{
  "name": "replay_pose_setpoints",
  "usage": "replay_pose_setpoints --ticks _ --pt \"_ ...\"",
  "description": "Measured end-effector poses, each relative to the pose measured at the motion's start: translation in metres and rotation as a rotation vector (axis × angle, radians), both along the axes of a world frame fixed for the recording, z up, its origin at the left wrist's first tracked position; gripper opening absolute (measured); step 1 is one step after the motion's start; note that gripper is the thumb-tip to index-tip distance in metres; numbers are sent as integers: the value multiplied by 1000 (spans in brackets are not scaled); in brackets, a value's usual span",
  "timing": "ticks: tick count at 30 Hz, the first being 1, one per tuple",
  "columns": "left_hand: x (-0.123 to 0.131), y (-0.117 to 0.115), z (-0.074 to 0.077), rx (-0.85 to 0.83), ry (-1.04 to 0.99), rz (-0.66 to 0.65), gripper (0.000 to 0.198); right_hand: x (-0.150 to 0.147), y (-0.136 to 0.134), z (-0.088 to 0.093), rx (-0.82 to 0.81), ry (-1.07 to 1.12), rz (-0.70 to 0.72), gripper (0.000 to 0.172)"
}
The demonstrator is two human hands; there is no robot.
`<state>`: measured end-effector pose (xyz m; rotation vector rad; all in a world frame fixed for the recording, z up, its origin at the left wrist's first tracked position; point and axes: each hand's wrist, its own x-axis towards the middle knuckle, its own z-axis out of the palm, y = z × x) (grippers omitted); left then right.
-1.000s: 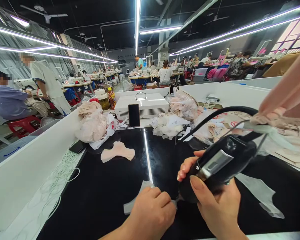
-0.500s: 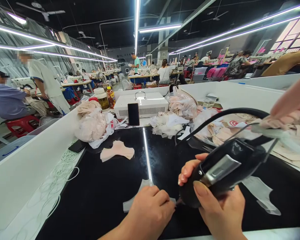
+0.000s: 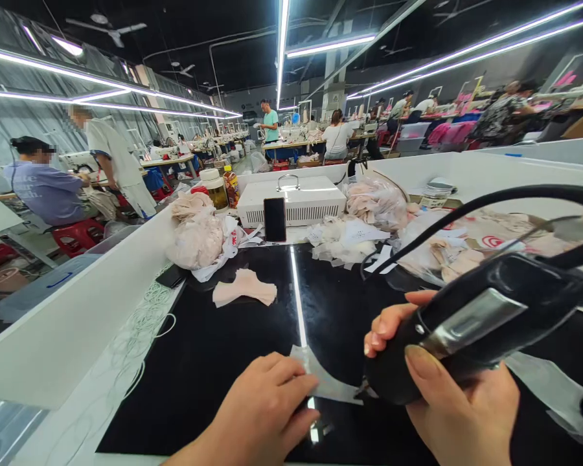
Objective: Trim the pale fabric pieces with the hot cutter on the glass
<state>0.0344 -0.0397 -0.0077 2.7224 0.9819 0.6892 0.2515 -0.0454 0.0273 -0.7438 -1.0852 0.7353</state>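
Observation:
My right hand (image 3: pixel 459 414) is wrapped around a black corded hand-held power tool (image 3: pixel 486 317) with a silver plate on its side. The tool tilts down to the left. Its small tip meets the right end of a translucent white piece of sheet material (image 3: pixel 328 382) on the black tabletop (image 3: pixel 199 382). My left hand (image 3: pixel 267 401) lies over the left part of that piece, thumb and forefinger apart; its other fingertips are partly hidden. A second translucent piece (image 3: pixel 547 382) lies right of my right hand, partly covered by it. Farther back lies a pale pink fabric piece (image 3: pixel 245 287).
A phone (image 3: pixel 274 219) leans against a white vented box (image 3: pixel 313 197) at the back. Bagged fabric pieces (image 3: pixel 199 239) sit at the left, with more scraps (image 3: pixel 347 236) behind. Thin cord coils (image 3: pixel 148 323) lie along the left edge. White walls enclose the table.
My left fingers have loosened and drawn back left from the tool's tip, showing more of the translucent piece. The view has turned slightly left; my right hand keeps hold of the tool.

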Motion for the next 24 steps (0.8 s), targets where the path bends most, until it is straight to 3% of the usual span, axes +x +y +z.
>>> replay_pose_setpoints --ticks 4,7,15,24 --pt "-46 -7 3 -56 49 199 41 -16 6 -1 12 3 85 32" --pt "-60 -11 -3 -98 39 259 43 -34 11 -3 19 12 128 32" --pt "-53 -10 -15 -207 -105 285 23 -77 19 4 -25 101 217 34" --pt "-52 -8 -13 -343 -159 329 17 -91 21 -5 6 82 304 35"
